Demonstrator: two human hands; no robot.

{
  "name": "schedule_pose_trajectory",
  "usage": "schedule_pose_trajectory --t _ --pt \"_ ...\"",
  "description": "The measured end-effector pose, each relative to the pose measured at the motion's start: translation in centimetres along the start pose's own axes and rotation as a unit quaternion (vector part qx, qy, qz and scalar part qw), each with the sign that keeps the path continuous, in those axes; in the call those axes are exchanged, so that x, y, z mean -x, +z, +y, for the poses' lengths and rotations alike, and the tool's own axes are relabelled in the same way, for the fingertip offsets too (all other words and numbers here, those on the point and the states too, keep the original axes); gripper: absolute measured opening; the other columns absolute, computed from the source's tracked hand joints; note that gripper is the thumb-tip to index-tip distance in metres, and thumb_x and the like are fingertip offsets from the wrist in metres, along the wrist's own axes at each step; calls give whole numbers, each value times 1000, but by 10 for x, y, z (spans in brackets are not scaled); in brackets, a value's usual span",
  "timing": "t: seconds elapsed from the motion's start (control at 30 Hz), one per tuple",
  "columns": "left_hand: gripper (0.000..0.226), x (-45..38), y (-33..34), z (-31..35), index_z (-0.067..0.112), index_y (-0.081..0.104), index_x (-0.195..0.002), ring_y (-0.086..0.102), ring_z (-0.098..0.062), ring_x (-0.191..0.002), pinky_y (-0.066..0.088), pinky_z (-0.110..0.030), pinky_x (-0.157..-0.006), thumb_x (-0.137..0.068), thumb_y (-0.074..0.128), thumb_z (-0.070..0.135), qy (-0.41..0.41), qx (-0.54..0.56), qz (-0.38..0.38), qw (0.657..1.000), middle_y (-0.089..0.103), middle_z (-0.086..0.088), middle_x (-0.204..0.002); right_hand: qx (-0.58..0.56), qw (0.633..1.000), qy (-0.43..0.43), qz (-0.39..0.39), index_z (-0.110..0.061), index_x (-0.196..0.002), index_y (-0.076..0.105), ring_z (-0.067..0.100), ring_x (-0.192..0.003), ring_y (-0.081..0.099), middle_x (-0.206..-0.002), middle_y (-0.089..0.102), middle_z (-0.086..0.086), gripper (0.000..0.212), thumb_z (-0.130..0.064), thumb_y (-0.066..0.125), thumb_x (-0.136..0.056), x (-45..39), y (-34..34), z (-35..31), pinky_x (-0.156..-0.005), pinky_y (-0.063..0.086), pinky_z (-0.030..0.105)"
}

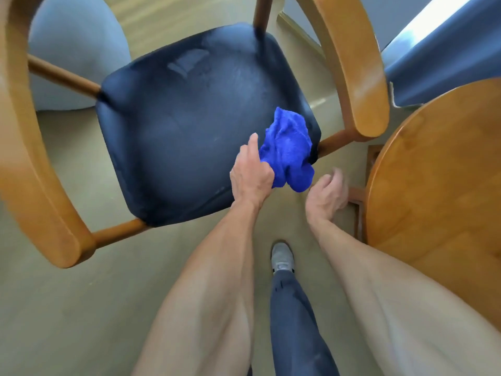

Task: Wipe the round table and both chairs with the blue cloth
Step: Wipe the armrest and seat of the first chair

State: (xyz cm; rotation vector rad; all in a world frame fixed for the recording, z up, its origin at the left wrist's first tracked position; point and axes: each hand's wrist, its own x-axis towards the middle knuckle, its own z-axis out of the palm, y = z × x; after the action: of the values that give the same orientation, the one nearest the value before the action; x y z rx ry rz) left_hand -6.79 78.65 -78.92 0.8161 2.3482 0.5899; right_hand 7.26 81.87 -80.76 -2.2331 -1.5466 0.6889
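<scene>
On chair seat (184, 126): left hand (250, 177) clutches blue cloth (288, 150) (bunched); right hand (326, 194) empty.

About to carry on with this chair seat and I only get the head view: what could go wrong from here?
1. The blue cloth is bunched at the near right corner of the dark seat, held only by the left hand; part hangs past the edge, so it may slip to the floor.
2. Bunched like this, it probably touches little of the seat and could leave streaks.
3. The right hand hangs empty close to the round table edge and could knock it.
</scene>
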Motion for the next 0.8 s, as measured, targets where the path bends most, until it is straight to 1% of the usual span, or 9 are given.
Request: schedule_pose_trajectory --t 0.07,0.13,0.27,0.33,0.4,0.5,0.57,0.7,0.8 --pt "65 -3 -10 -27 17 41 -145 48 -28 -110 43 -41 -84 -82 42 4 -67 -77 85 991 49 -8 -130 -9 990 -137 -31 -8 -126 59 33 -103 56 -115 59 15 37 -26 47 -96 9 10 -15 -86 41 38" --pt "59 -9 -23 -54 16 39 -145 40 -34 -127 38 -44 -93 -86 43 9 -186 -107 140 967 38 -16 -144 13 970 -230 -71 -11 -132 56 34 -104 54 -118 55 16 50 -39 54 -91 19 25 -28 -87 46 42" --pt "58 -16 -62 -109 21 26 -149 16 -38 -145 26 -50 -108 -94 45 22 -323 -122 146 927 13 -22 -158 127 963 -216 -99 -26 -151 37 42 -122 44 -138 40 26 92 -55 72 -70 33 52 -48 -102 40 48" --pt "58 -23 -81 -133 22 22 -151 12 -38 -146 23 -50 -111 -96 41 23 -361 -115 146 914 9 -23 -159 156 964 -192 -97 -29 -151 34 43 -121 43 -138 38 26 92 -50 72 -70 35 60 -58 -101 41 50" --pt "58 -31 -98 -156 22 20 -152 17 -39 -144 26 -50 -110 -98 40 25 -396 -102 147 901 13 -23 -158 164 966 -184 -78 -29 -145 42 42 -112 46 -130 42 23 81 -43 69 -70 33 67 -69 -92 46 51" --pt "57 -40 -110 -175 22 20 -152 38 -38 -129 35 -50 -103 -99 37 31 -410 -74 123 901 33 -21 -147 148 971 -182 -57 -26 -134 54 38 -96 48 -116 48 19 69 -37 65 -67 44 72 -73 -77 50 48" --pt "56 -40 -108 -175 22 19 -152 39 -37 -127 38 -51 -101 -100 38 33 -407 -72 118 903 34 -21 -145 148 961 -226 -63 -25 -128 58 36 -91 48 -111 50 17 64 -35 64 -65 69 76 -73 -70 48 44" --pt "57 -43 -102 -169 19 18 -151 35 -40 -132 40 -51 -101 -101 42 30 -410 -69 123 901 28 -23 -148 188 916 -328 -134 -27 -124 57 33 -98 46 -113 50 14 60 -34 68 -65 142 94 -77 -75 40 41" --pt "56 -44 -103 -170 16 21 -150 33 -40 -134 37 -51 -104 -99 45 24 -396 -87 129 905 27 -25 -150 194 917 -317 -147 -28 -125 57 32 -103 47 -118 51 15 58 -31 64 -68 155 102 -83 -79 38 42"
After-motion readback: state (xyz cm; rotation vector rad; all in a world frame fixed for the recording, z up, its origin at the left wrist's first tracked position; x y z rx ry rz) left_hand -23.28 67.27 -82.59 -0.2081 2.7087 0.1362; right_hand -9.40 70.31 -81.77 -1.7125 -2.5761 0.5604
